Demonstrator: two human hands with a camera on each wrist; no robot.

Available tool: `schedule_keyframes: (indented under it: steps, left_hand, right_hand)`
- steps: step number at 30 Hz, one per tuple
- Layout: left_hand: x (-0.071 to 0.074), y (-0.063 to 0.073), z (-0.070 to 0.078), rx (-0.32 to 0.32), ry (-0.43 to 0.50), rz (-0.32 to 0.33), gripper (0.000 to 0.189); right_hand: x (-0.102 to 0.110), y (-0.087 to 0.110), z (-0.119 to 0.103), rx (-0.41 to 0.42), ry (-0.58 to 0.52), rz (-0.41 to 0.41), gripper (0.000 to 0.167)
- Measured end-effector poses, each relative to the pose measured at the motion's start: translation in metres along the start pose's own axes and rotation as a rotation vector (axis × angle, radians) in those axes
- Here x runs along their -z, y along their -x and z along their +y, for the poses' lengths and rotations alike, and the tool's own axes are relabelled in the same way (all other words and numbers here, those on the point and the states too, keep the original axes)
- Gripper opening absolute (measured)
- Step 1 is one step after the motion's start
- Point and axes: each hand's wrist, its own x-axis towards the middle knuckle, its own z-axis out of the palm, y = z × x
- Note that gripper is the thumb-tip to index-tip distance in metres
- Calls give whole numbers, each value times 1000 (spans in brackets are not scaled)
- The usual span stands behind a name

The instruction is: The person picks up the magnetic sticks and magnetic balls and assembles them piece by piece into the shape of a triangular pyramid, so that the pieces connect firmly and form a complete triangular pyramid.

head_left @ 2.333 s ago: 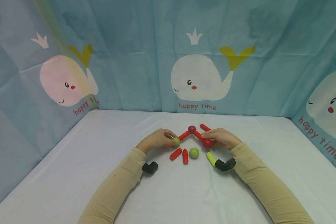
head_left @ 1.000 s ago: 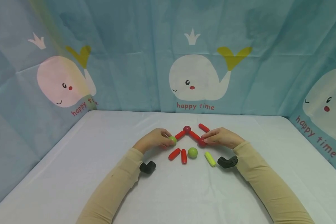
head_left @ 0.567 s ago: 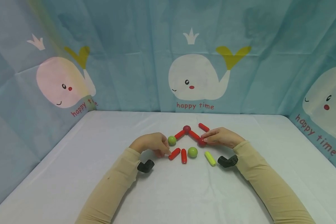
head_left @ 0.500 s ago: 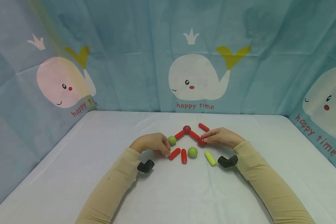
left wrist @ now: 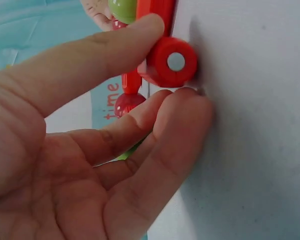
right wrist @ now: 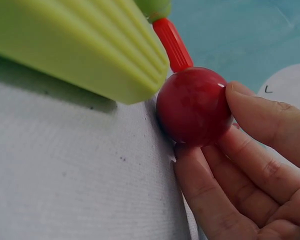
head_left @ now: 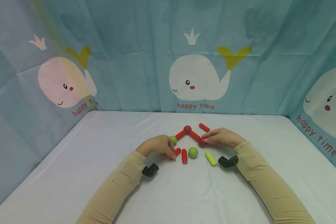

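The pinched red rod [left wrist: 172,77] lies left of the loose green ball [head_left: 193,152], with a second red rod [head_left: 184,156] between them. The left hand [head_left: 158,146] holds it between thumb and curled fingertips, its end showing. Beyond and right of the loose green ball, the right hand [head_left: 222,138] pinches a red ball [right wrist: 194,107] with thumb and fingertips. An angled chain [head_left: 195,135] runs from there, behind the loose green ball, to another green ball [head_left: 173,140] beside the left hand. Just right of the loose green ball lies a yellow-green rod [head_left: 211,158].
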Motion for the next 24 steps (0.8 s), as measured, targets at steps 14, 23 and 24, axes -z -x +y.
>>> schedule_keyframes:
  steps: [14,23,24]
  left_hand:
    - [4,5,4,-12,-69,56,6]
    - [10,-1,5,-139,16,130,14]
    - [10,-3,6,-166,18,145,15]
  right_hand:
    - [-2,3,-4,-2,29,5,42]
    - [-4,3,-6,-6,40,19,40]
    - [-5,2,-6,-5,44,18,41]
